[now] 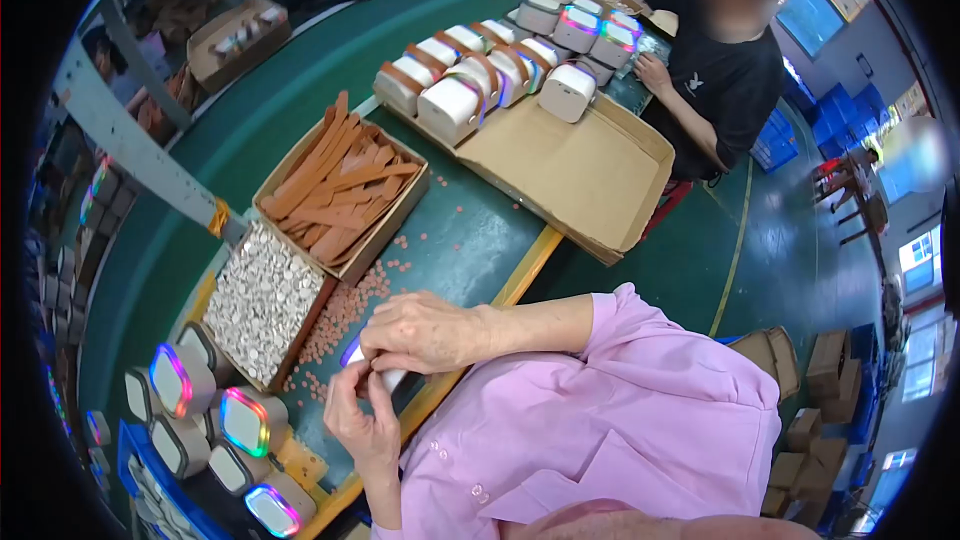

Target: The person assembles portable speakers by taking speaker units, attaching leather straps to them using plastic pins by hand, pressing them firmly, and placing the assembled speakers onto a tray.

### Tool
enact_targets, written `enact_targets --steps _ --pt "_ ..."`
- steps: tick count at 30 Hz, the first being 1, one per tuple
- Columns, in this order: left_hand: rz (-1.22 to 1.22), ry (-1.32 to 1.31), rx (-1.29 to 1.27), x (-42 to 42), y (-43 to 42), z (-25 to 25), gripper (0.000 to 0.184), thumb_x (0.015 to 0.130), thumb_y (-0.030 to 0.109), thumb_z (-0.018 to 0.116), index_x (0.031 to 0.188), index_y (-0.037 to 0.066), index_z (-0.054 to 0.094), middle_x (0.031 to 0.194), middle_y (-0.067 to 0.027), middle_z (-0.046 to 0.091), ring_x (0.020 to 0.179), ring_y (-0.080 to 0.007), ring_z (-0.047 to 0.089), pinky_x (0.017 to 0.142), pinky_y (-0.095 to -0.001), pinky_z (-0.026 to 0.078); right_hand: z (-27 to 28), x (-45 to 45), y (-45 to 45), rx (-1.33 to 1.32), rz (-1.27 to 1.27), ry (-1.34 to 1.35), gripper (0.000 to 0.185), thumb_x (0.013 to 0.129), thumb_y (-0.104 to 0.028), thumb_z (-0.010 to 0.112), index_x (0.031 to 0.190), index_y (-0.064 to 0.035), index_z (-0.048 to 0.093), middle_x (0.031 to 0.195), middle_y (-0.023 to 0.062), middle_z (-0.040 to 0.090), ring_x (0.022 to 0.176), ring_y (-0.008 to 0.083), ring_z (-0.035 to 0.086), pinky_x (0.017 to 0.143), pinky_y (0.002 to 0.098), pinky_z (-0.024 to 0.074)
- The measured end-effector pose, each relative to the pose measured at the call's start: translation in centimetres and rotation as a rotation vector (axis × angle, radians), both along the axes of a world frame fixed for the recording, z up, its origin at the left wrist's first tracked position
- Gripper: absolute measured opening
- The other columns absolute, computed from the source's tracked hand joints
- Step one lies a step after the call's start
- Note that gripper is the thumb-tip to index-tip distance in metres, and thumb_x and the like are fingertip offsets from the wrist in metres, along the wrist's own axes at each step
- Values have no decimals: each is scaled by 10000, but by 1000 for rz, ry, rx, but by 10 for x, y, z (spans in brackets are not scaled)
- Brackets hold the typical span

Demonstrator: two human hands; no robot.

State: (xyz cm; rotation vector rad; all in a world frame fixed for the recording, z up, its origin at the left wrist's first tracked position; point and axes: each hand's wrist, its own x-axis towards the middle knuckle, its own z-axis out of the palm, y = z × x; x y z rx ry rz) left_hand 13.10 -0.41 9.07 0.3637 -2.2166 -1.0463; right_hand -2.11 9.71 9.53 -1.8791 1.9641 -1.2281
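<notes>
My right hand (425, 330) is closed over a small white box-shaped speaker (394, 378), its fingers bent down onto the top. A purple-lit edge (351, 349) of the speaker shows past the knuckles. My left hand (362, 420) grips the near side, thumb and fingertips meeting those of the right hand. Most of the speaker is hidden under both hands, and I cannot make out any small part between the fingertips. Small reddish-brown discs (345, 315) lie scattered on the green table just beyond. Beside them are an open box of white plastic pieces (262, 302) and a cardboard box of brown straps (340, 180).
Several speakers with glowing rims (252, 422) stand at lower left. A shallow cardboard tray (570, 175) carries strapped white speakers (455, 105) at the far side. Across from it, a co-worker in a dark shirt (725, 70) reaches among more speakers. A metal post (150, 140) rises at left.
</notes>
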Motion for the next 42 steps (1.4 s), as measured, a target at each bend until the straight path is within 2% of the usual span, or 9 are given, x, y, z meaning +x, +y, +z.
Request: enact_targets --steps 2,4,7,10,12,18,23,37,42 --pt "-63 64 -94 -1 -4 -4 260 777 -64 640 1027 -11 589 854 -148 628 744 -300 596 651 -366 490 2 2 4 -27 -24 -3 152 780 -117 721 883 -63 623 831 103 655 789 306 640 679 394 521" --pt "-77 86 -186 0 -9 -11 389 708 5 735 1067 15 587 908 -146 629 785 -302 586 692 -383 485 5 5 4 -84 7 -5 157 774 -102 719 914 -76 653 837 97 655 788 305 638 687 390 521" --pt "-58 51 -226 6 -17 -20 692 636 244 854 1212 30 535 1129 -158 581 1098 -388 517 944 -486 409 6 4 3 -16 35 -61 135 749 -36 732 833 -51 628 798 83 632 739 295 611 672 377 495" --pt "-71 -178 68 7 -20 -27 945 551 241 897 1337 -1 433 1275 -220 487 1226 -409 440 1021 -475 382 6 1 8 91 60 -104 147 747 -51 740 806 -50 605 778 70 636 741 271 617 667 370 497" --pt "14 -201 135 2 -12 -43 887 541 205 900 1284 -3 462 1236 -200 529 1162 -389 509 987 -454 416 6 0 12 139 65 -147 143 744 -46 746 809 -49 619 773 67 638 735 263 618 667 362 496" --pt "39 155 -331 -8 -5 -55 743 583 164 892 1194 31 491 1171 -160 601 1089 -354 595 971 -489 440 -3 -2 26 45 76 -216 139 724 -46 770 820 -45 670 775 65 660 718 252 633 664 350 500" --pt "-44 97 -369 -15 1 -51 566 688 165 785 1168 32 516 1175 -140 582 1115 -323 573 978 -499 429 -10 -7 38 16 90 -228 127 710 -21 774 796 -26 681 775 70 682 711 229 662 645 324 515" --pt "-167 61 -407 -42 3 -29 510 680 156 764 1115 -15 557 1085 -148 589 1036 -324 586 926 -470 462 12 -59 36 341 188 -367 101 716 -106 804 775 -61 736 710 54 697 661 198 674 619 309 519" --pt "-184 33 -403 -50 2 -25 575 644 171 811 1125 -12 554 1089 -168 605 1011 -340 608 902 -467 484 16 -70 31 535 101 -419 170 683 -162 851 715 -57 720 640 27 678 584 125 620 563 275 475"
